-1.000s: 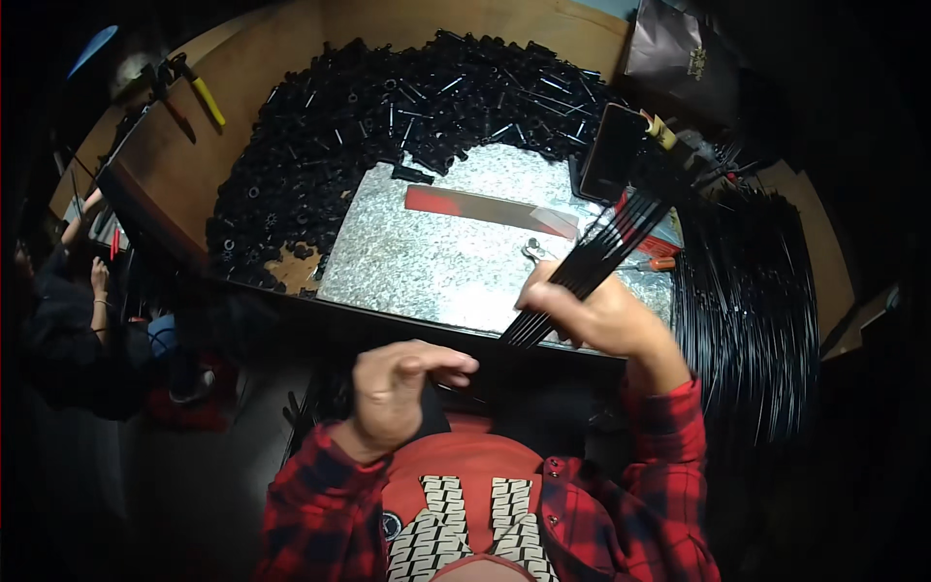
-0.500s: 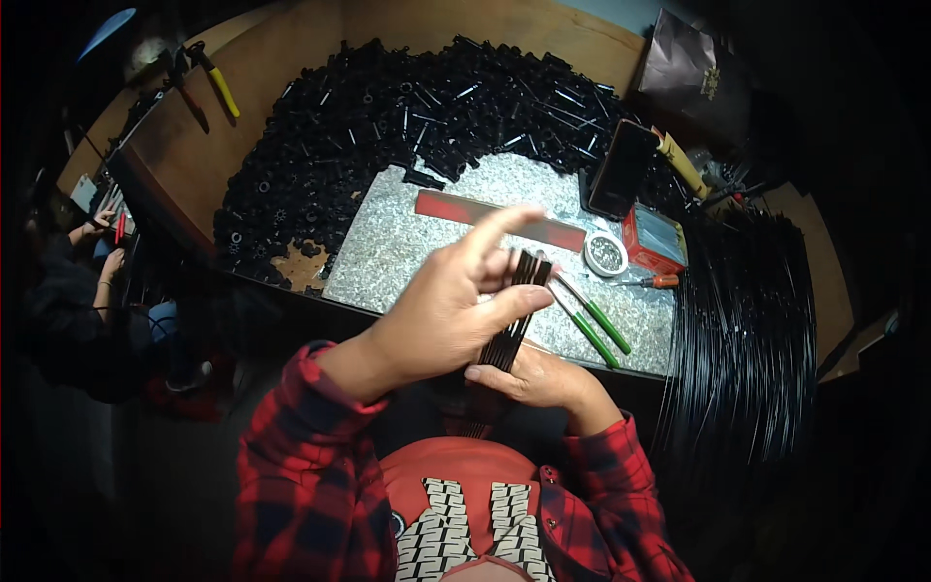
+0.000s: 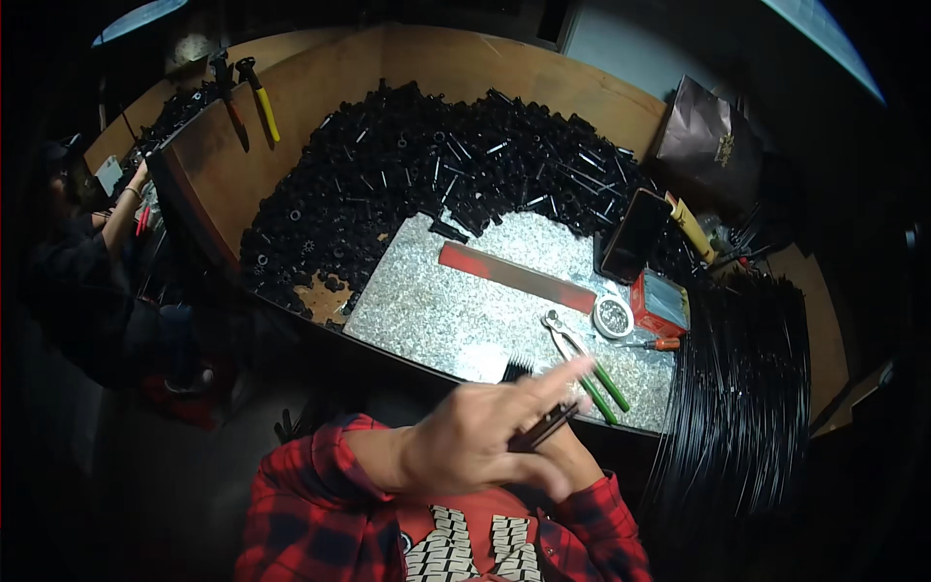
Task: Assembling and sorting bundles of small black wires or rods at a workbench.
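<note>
My left hand is over the near edge of the bench, slightly blurred, its thumb and fingers spread apart. Between them shows part of a bundle of thin black metal rods. A comb-like row of rod ends sticks out above the knuckles. My right hand is behind the left and mostly hidden, against the bundle; its grip shows only in part. Just beyond the hands, green-handled pliers lie on the speckled bench top.
A dark heap of small black parts fills the back. A long red-brown bar, white cup, red box, screwdriver and propped phone stand around. Long black rods hang at right. Another person works at left.
Both hands and the bundle have moved down toward my body. The left thumb has come off the bundle's front, and its fingers have spread. The view has tilted upward.
</note>
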The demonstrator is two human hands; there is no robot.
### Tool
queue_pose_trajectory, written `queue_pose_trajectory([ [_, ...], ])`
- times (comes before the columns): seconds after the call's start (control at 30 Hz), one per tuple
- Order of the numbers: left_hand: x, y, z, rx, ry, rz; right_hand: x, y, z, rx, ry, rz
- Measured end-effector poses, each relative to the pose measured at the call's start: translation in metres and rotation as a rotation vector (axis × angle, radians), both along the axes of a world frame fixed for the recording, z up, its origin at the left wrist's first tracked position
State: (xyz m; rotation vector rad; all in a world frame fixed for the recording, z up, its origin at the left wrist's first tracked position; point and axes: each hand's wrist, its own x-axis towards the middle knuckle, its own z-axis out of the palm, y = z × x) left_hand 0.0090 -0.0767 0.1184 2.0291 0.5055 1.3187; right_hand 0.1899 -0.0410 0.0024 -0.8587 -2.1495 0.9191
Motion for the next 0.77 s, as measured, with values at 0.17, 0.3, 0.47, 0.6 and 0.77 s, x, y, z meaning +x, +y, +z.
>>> queue_pose_trajectory([
  [0.17,-0.025,0.019,-0.057,-0.239,-0.423,0.421,-0.014,0.007,-0.007,-0.483,0.215,-0.214],
  [0.3,-0.019,0.027,-0.102,-0.621,-0.496,0.371,-0.018,0.008,-0.011,-0.526,0.314,-0.152],
  [0.47,-0.004,0.034,-0.114,-0.633,-0.450,0.316,-0.019,0.005,-0.002,-0.548,0.243,-0.154],
  [0.6,0.000,0.031,-0.106,-0.542,-0.283,0.421,-0.022,0.004,-0.003,-0.568,0.296,-0.147],
  [0.77,-0.004,0.033,-0.097,-0.507,-0.154,0.458,-0.021,0.007,-0.004,-0.581,0.300,-0.116],
])
